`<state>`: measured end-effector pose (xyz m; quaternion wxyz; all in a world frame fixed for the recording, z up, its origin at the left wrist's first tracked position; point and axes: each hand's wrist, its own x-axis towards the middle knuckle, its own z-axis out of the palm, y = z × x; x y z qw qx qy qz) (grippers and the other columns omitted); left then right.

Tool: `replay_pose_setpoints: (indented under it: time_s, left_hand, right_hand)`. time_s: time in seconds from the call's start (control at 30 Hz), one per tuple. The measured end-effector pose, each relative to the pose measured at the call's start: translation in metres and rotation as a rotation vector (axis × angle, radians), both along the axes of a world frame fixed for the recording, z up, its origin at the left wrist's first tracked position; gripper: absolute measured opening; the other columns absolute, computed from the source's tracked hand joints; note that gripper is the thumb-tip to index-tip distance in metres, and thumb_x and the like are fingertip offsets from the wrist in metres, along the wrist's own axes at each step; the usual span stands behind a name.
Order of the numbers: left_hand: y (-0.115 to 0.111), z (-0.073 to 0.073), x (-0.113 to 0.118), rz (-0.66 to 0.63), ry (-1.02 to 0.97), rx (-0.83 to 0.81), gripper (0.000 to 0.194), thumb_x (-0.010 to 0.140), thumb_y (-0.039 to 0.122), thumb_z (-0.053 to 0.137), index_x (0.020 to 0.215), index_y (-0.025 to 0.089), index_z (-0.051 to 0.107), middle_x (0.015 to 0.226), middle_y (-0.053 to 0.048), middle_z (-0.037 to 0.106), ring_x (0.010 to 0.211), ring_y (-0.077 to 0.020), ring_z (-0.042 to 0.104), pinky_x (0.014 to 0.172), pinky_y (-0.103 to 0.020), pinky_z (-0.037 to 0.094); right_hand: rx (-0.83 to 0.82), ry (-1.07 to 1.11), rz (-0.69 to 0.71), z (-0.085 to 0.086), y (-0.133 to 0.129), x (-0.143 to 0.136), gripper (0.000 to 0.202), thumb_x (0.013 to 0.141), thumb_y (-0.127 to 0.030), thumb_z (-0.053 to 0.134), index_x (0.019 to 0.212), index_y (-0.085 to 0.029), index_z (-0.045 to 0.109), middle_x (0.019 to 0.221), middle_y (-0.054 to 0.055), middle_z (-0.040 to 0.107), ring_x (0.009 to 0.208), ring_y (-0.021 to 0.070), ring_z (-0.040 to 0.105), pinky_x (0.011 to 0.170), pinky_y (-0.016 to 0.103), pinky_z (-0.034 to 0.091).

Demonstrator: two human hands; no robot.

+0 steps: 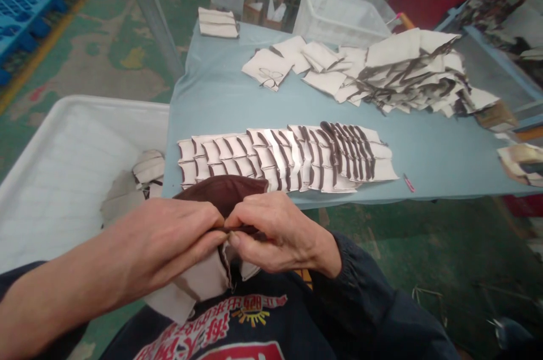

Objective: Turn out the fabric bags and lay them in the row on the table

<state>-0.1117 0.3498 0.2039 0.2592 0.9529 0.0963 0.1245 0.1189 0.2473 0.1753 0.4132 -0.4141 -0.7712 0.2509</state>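
Observation:
Close to my chest, both hands pinch one sewn piece [220,187], dark brown on its upper face with pale cream panels [203,278] hanging below. My left hand [169,241] grips its edge from the left, fingers pressed together. Right beside it, my right hand [275,232] squeezes the same edge between thumb and bent fingers. The fingertips of the two hands nearly meet, and part of the piece is hidden behind them. Just beyond, a long overlapping row of cream pieces with dark brown edges [271,156] lies along the table's near side.
The blue-covered table [216,94] bears a heap of cream pieces [407,71], eyeglasses [270,77] and a small pink tool [409,183]. A white bin [80,108] holding some pieces stands at left. A metal post [148,9] rises near the table's left corner. Behind sits a white crate [339,15].

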Motion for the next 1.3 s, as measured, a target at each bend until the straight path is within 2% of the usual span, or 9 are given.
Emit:
replay_pose_setpoints:
  time_s: [0.1,0.23,0.47,0.63,0.73,0.97,1.07,1.17,1.3]
  left_hand:
    - [-0.009,-0.017,-0.003,0.012,-0.083,0.115,0.039,0.122,0.032,0.04,0.085,0.026,0.053,0.07,0.006,0.058,0.054,-0.0138,0.052,0.053,-0.036,0.034]
    - [-0.017,-0.029,-0.004,0.047,-0.137,-0.017,0.029,0.111,0.015,0.048,0.084,0.025,0.048,0.068,0.008,0.051,0.056,-0.0122,0.045,0.054,-0.033,0.031]
    - [-0.042,-0.01,0.019,0.206,-0.257,-0.324,0.035,0.101,0.008,0.045,0.071,0.023,0.037,0.058,0.011,0.037,0.047,-0.0061,0.037,0.047,-0.02,0.029]
    - [-0.059,-0.008,0.033,0.393,-0.28,-0.626,0.037,0.097,0.024,0.048,0.063,0.024,0.036,0.054,0.009,0.036,0.046,-0.0083,0.036,0.041,-0.02,0.03]
    - [-0.056,-0.011,0.03,0.389,-0.223,-0.722,0.039,0.099,0.029,0.05,0.063,0.026,0.035,0.056,0.008,0.033,0.048,-0.0099,0.033,0.04,-0.022,0.029]
    - [-0.038,-0.024,0.004,0.261,-0.114,-0.63,0.062,0.122,0.055,0.018,0.08,0.024,0.051,0.075,0.001,0.054,0.067,-0.0157,0.048,0.052,-0.025,0.045]
    - [-0.038,-0.024,0.008,0.239,-0.123,-0.631,0.068,0.12,0.069,0.022,0.077,0.024,0.048,0.07,0.003,0.049,0.063,-0.0147,0.044,0.049,-0.026,0.041]
    - [-0.036,-0.02,0.013,0.183,-0.143,-0.582,0.053,0.116,0.044,0.051,0.069,0.023,0.039,0.062,0.007,0.037,0.054,-0.0101,0.034,0.047,-0.025,0.031]
    - [-0.026,-0.008,0.0,0.157,-0.173,-0.446,0.045,0.111,0.021,0.052,0.068,0.022,0.037,0.059,0.008,0.038,0.048,-0.0073,0.037,0.047,-0.024,0.028]
  right_hand:
    - [-0.007,-0.01,-0.01,-0.001,-0.002,0.001,0.013,0.097,-0.02,0.058,0.091,-0.02,0.07,0.071,-0.003,0.066,0.063,0.0133,0.057,0.061,0.027,0.041]
    - [0.049,-0.024,-0.049,-0.017,0.001,-0.001,0.033,0.112,-0.024,0.053,0.08,-0.022,0.061,0.065,-0.004,0.06,0.059,0.012,0.054,0.059,0.029,0.036]
    - [-0.061,0.227,0.041,-0.047,0.007,-0.012,0.053,0.122,-0.054,0.047,0.08,-0.023,0.057,0.07,-0.003,0.06,0.062,0.0115,0.055,0.062,0.027,0.041]
    - [-0.14,0.371,0.024,-0.059,0.004,-0.021,0.059,0.119,-0.067,0.044,0.077,-0.025,0.051,0.069,-0.002,0.056,0.062,0.0128,0.052,0.059,0.028,0.042]
    - [-0.18,0.335,0.009,-0.06,0.002,-0.02,0.062,0.117,-0.071,0.041,0.076,-0.026,0.047,0.068,-0.002,0.055,0.062,0.0136,0.05,0.059,0.03,0.039]
    - [-0.189,0.287,-0.024,-0.051,0.0,-0.014,0.059,0.117,-0.065,0.046,0.073,-0.026,0.045,0.065,-0.004,0.049,0.06,0.0124,0.047,0.059,0.028,0.037]
    - [-0.213,0.27,-0.015,-0.046,0.001,-0.015,0.059,0.117,-0.066,0.045,0.072,-0.027,0.041,0.064,-0.005,0.045,0.059,0.0121,0.043,0.059,0.028,0.035]
    - [-0.199,0.247,-0.012,-0.04,0.002,-0.012,0.061,0.116,-0.065,0.049,0.07,-0.026,0.04,0.063,-0.006,0.044,0.058,0.0115,0.041,0.059,0.028,0.032]
    - [-0.151,0.22,-0.01,-0.034,-0.001,0.003,0.062,0.117,-0.068,0.043,0.073,-0.024,0.05,0.065,-0.004,0.05,0.059,0.0122,0.046,0.061,0.028,0.035]
